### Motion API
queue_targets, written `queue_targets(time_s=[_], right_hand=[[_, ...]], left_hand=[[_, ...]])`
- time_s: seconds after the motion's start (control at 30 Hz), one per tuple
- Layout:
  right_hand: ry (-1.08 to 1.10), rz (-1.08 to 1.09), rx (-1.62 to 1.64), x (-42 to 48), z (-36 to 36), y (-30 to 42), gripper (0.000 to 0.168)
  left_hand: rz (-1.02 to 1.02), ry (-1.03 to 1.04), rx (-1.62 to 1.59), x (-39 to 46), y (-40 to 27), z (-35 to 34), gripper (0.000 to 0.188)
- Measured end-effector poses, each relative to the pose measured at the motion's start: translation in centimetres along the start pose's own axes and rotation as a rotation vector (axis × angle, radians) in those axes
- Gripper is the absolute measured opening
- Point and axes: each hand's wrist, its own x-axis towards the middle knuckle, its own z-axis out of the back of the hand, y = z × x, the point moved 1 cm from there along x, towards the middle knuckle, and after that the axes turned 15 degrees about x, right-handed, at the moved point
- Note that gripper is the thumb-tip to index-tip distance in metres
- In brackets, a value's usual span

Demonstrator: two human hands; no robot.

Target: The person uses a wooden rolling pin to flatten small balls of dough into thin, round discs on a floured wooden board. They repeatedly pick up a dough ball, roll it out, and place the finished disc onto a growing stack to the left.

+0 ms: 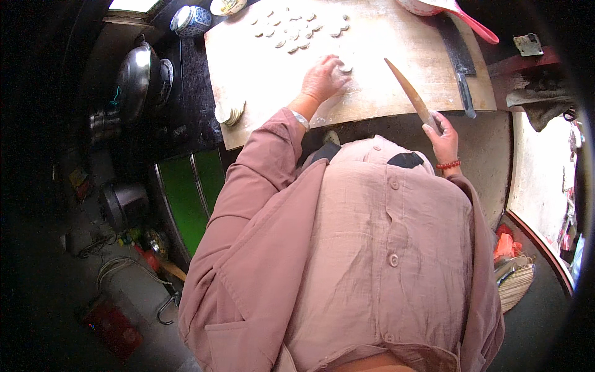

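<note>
My right hand [444, 137] grips one end of a tapered wooden rolling pin [409, 90], whose tip points up and left over the floury board [386, 42]. Over the middle of the board, my left hand [325, 79] has its fingers curled beside a small dough piece [345, 68]; whether it holds anything under the fingers cannot be told. Several small dough pieces [293, 34] lie scattered beyond it. A stack of flat round dough wrappers [229, 113] sits at the board's near left corner.
A cleaver [458, 51] lies at the board's right, its handle at the near edge. Behind it is a pink-handled strainer or scoop [485, 31]. A blue-and-white jar [191, 21] and a bowl [228, 5] stand at the far left. A metal pan or lid [135, 79] is left of the board.
</note>
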Motion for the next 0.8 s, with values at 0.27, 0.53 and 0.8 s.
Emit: queue_targets(time_s=[0.27, 0.53, 0.8], right_hand=[[0.004, 0.032, 0.104, 0.3, -1.1, -1.2, 0.036], [-0.017, 0.017, 0.014, 0.4, -1.7, 0.2, 0.039], [0.21, 0.337, -0.281, 3.9, -6.8, 2.6, 0.033]], left_hand=[[-0.08, 0.102, 0.251, -0.6, -3.0, -1.8, 0.062], [-0.292, 0.193, 0.226, -4.0, -1.5, -0.9, 0.06], [-0.133, -0.01, 0.264, -7.4, 2.7, 1.5, 0.069]])
